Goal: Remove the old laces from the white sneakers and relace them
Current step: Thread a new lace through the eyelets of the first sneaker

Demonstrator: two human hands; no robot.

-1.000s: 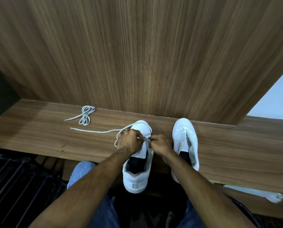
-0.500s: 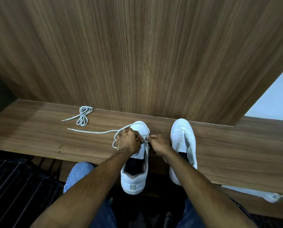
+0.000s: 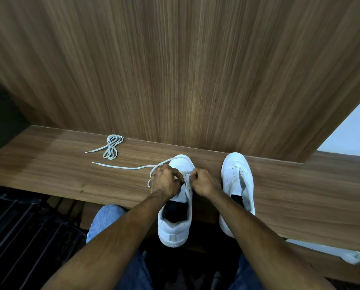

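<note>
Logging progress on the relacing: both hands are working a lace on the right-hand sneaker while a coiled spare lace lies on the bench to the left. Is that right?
Not quite. The head view shows both hands, left and right, working the lace on the left-hand sneaker; the right-hand sneaker sits untouched. The coiled spare lace does lie on the bench, left.

Home entryway: wooden shoe bench (image 3: 49,176)

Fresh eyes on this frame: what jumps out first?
Both hands, left hand and right hand, meet over the eyelets of the near white sneaker, working its lace, which trails left across the wooden ledge. A second sneaker stands to its right, and a bundled lace lies by the wall.
</note>
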